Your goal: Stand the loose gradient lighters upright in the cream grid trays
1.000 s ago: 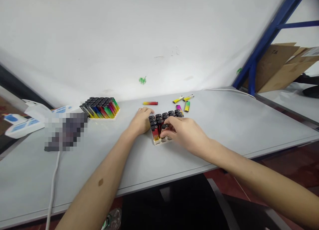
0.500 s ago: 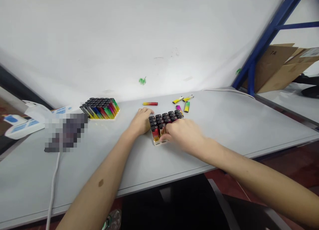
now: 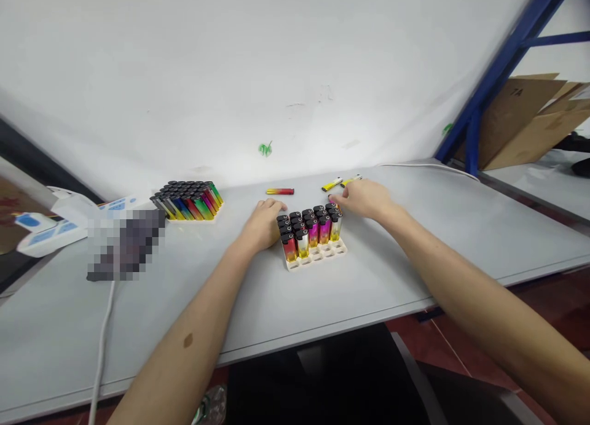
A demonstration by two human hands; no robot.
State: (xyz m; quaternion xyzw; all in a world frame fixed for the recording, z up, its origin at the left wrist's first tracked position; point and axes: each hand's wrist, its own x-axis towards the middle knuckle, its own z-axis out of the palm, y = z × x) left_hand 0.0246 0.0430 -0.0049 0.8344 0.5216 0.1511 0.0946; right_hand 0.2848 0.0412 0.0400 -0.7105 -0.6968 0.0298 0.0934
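A cream tray [image 3: 318,259] with square slots holds several upright lighters [image 3: 313,233] with black tops; its front row of slots shows bare. Against the tray's left side rests my left hand [image 3: 263,223], fingers curled around its back left corner. Behind the back right corner, my right hand [image 3: 366,199] reaches down with fingers bent together at a magenta lighter [image 3: 332,198], largely covered by the fingers and the tray's lighters. Just beyond that hand lie two yellow-and-silver lighters [image 3: 332,184]. A red-and-yellow lighter [image 3: 280,191] lies flat behind the tray.
Another filled lighter tray [image 3: 216,217] stands at the back left. Near it are a blurred dark object [image 3: 129,247], a white cable [image 3: 102,345] and a power strip [image 3: 50,234]. A white wall [image 3: 276,75] bounds the table behind; a blue frame [image 3: 483,99] and cardboard boxes [image 3: 520,124] are at right.
My right hand has moved from the tray's front to the loose lighters behind its right corner. Several lighters in the tray now show uncovered. The green-and-yellow loose lighter is no longer visible.
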